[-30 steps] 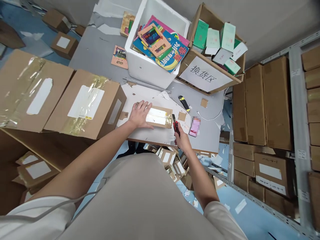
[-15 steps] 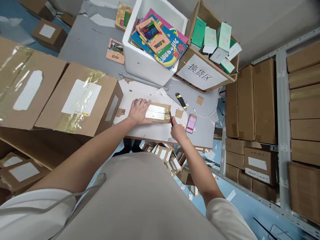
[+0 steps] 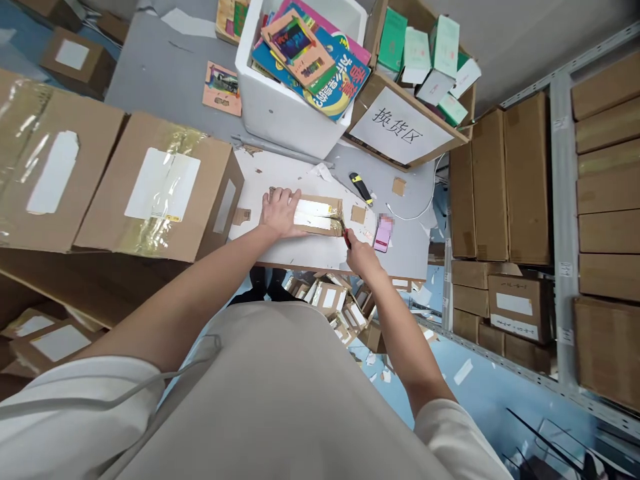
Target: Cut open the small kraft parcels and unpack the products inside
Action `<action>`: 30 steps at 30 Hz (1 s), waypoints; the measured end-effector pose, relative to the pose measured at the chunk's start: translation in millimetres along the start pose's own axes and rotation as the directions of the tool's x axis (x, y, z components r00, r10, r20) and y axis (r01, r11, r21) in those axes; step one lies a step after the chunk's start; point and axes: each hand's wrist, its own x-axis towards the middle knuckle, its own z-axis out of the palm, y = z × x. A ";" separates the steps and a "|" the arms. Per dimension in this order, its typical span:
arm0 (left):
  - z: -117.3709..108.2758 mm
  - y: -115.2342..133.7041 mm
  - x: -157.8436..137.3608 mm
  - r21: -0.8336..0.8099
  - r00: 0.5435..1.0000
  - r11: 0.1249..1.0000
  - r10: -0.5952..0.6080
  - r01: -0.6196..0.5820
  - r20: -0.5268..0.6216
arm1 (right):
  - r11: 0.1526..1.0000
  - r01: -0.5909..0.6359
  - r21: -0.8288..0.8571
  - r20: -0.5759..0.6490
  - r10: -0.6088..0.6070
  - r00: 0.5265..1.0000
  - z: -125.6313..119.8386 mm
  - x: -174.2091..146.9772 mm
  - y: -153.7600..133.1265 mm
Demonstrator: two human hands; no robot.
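A small taped cardboard box (image 3: 325, 228) with a white label lies flat on the worktable. My left hand (image 3: 281, 212) presses on its left end, fingers over the top and thumb along the near side. In my right hand (image 3: 361, 255) is a slim red-and-dark cutter (image 3: 347, 237), gripped at the box's right end. Its tip meets the taped edge there; the blade itself is too small to make out. Farther back lies a black-and-yellow utility knife (image 3: 361, 189), with a phone (image 3: 383, 233) to the right of my right hand.
Large cartons (image 3: 165, 183) stand to the left. Behind the box are a white foam bin (image 3: 285, 120) of books and a carton (image 3: 405, 130) of green-and-white boxes. Metal shelving (image 3: 563, 200) with cartons rises at right; opened boxes (image 3: 330, 300) lie on the floor.
The view has shifted slightly. My right hand has moved a little right and nearer me along the box's right end with the cutter. My left hand stays on the box.
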 end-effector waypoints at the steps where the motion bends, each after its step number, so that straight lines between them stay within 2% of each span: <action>1: -0.2 0.7 -1.2 0.000 1.000 1.000 0.004 -0.004 0.007 | 1.000 0.005 0.002 0.016 -0.005 1.000 1.8 -1.6 0.1; 4: -1.3 2.7 -5.6 -0.004 1.000 1.000 0.019 -0.019 0.016 | 1.000 -0.026 -0.012 0.061 0.027 0.998 4.9 0.9 -8.6; 8: -0.3 3.7 -8.3 -0.015 1.000 1.000 -0.016 0.016 -0.004 | 0.998 -0.065 0.003 0.010 0.065 0.998 9.5 -2.3 -17.6; 11: 2.5 2.0 -5.0 -0.039 1.000 0.999 -0.016 0.016 -0.002 | 0.995 -0.001 0.104 -0.048 0.006 0.999 19.9 -25.6 4.9; 14: 3.7 -2.6 -1.3 -0.089 1.000 0.996 0.028 -0.028 -0.006 | 0.943 0.029 0.332 -0.198 0.039 0.979 39.8 -39.9 42.1; 16: 3.5 -7.2 -2.9 -0.143 0.996 0.986 0.076 -0.081 -0.039 | 0.822 0.101 0.560 -0.313 0.098 0.945 57.8 -27.9 59.5; 18: 5.1 -12.5 -10.4 -0.212 0.992 0.973 0.074 -0.095 -0.106 | 0.622 0.205 0.756 -0.381 0.163 0.910 77.2 1.3 63.1; 19: 7.6 -15.4 -16.5 -0.257 0.988 0.964 0.032 -0.070 -0.149 | 0.503 0.248 0.828 -0.387 0.192 0.902 86.5 19.4 59.6; 21: 17.1 -21.5 -31.6 -0.379 0.972 0.924 -0.126 0.042 -0.200 | 0.244 0.296 0.924 -0.355 0.254 0.900 102.8 54.7 45.4; 23: 31.1 -28.2 -47.1 -0.524 0.952 0.836 -0.273 0.163 -0.138 | 0.030 0.313 0.949 -0.308 0.288 0.907 114.7 81.0 28.7; 24: 38.3 -31.6 -53.6 -0.585 0.952 0.785 -0.300 0.206 -0.067 | -0.035 0.320 0.947 -0.297 0.288 0.910 119.0 89.4 22.0; 25: 44.3 -34.9 -58.8 -0.631 0.951 0.739 -0.308 0.234 -0.008 | -0.067 0.328 0.942 -0.298 0.281 0.912 122.0 94.6 17.3; 27: 50.5 -39.8 -64.8 -0.684 0.949 0.684 -0.313 0.255 0.040 | -0.045 0.348 0.936 -0.329 0.240 0.913 124.6 97.4 14.6; 30: 43.3 -41.8 -65.7 -0.697 0.936 0.681 -0.349 0.225 -0.039 | 0.068 0.405 0.912 -0.410 0.179 0.894 120.5 91.9 22.1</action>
